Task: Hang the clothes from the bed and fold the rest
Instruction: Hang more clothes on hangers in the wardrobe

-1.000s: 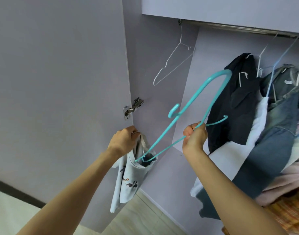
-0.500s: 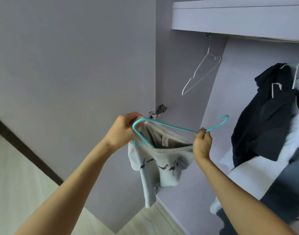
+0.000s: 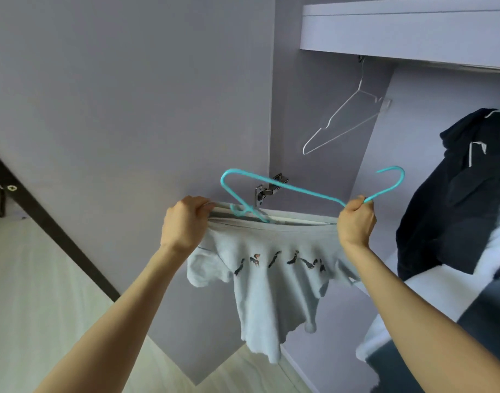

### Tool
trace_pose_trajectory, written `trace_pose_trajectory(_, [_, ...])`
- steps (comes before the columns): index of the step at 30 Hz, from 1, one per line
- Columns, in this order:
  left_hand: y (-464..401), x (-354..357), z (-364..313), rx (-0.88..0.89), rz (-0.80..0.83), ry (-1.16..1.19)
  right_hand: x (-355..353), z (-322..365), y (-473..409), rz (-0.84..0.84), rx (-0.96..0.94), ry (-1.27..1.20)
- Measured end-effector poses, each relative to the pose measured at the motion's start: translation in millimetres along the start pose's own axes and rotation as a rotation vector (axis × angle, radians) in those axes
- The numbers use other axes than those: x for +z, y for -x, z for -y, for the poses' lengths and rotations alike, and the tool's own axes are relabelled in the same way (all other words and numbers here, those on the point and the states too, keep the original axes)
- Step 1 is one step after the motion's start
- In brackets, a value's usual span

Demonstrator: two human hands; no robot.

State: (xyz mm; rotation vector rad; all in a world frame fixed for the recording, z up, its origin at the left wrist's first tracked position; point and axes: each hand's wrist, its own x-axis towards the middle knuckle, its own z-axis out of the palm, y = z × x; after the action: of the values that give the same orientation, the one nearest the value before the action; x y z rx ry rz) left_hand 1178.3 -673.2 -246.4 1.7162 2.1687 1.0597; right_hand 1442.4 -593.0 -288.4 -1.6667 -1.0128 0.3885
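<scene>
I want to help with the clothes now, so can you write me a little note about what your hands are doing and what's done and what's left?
Left hand: grips the neckline of the pale shirt with bird prints.
Right hand: holds the turquoise hanger near its hook, and the other side of the neckline.
One hanger arm dips into the neck opening; the other is still outside the shirt.
Done: dark clothes already hang in the wardrobe on the right.
Left: work the hanger fully in, then hook it on the rail, perhaps beside the empty white hanger.
</scene>
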Motion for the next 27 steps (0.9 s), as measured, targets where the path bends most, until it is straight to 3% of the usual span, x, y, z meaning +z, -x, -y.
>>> trace_pose_trajectory(3, [3,-1,3,0.076,0.017,-0.02,-2,-2,-6,0.012,0.059,-0.016])
trace_pose_trajectory(6, [1,-2,-1,0.071,0.014,0.036,0,-6,6,0.066,-0.012,0.034])
trace_pose_trajectory(12, [-2,-3,1,-0.059,0.09,0.025,6,-9,13,0.113,-0.105,0.126])
trace_pose_trajectory(17, [-7,-5,3,-0.175,0.043,0.113,9,-4,5,0.077,-0.175,0.211])
trace_pose_trajectory(23, [-5,3,-7,-0.082,-0.006,-0.041,14,-3,4,0.086,-0.252,0.381])
trace_pose_trajectory(27, [-3,14,-27,0.107,0.109,-0.097,19,10,20,0.25,-0.568,0.558])
